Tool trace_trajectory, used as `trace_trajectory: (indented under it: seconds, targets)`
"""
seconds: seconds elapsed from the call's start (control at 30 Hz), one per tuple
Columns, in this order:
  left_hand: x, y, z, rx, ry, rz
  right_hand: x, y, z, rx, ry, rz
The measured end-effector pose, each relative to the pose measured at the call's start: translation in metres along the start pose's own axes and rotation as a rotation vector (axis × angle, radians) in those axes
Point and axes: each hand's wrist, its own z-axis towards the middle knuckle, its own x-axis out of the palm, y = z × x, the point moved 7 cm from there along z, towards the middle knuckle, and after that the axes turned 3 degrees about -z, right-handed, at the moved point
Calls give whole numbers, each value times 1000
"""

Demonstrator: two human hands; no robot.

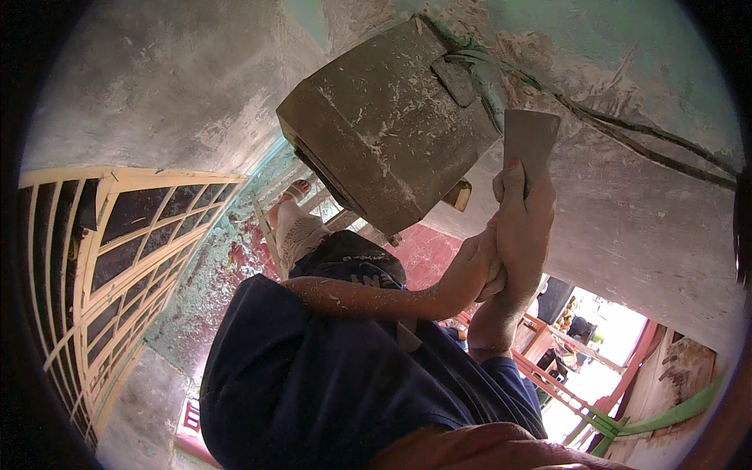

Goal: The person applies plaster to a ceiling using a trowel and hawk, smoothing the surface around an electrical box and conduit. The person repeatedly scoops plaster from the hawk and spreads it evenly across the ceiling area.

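Note:
My right hand (526,205) is closed around a paint scraper (533,135), its wide, flat blade pointing up toward the wall and its handle hidden in my grip. Against the lower part of that hand, my left hand (479,262) is closed with fingers curled; what lies inside it is hidden. Just left of the blade is a large, dusty, brown boxy case (384,117), its top strewn with pale flakes. Pale flecks also dot my left forearm (368,299).
Dark cables (627,129) run along the wall (603,196), where green paint is patchy. A cream window grille (149,235) stands at left. My foot (294,190) is near ladder-like rungs (270,235). A green strap (674,411) and a bright opening (599,337) are lower right.

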Motion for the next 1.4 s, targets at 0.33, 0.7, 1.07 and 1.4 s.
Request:
trace_trajectory:
  seconds: [0.33,0.7,1.07,1.4]
  targets:
    - [10,-14,-1,71,37,91,-4,10,14,-89,-28,100]
    - [1,-16,7,103,146,127,-4,17,23,-177,-59,-49]
    - [10,-6,8,59,47,52,-11,18,13,-162,2,-19]
    - [-13,8,11,61,39,148,7,2,9,-113,-26,-66]
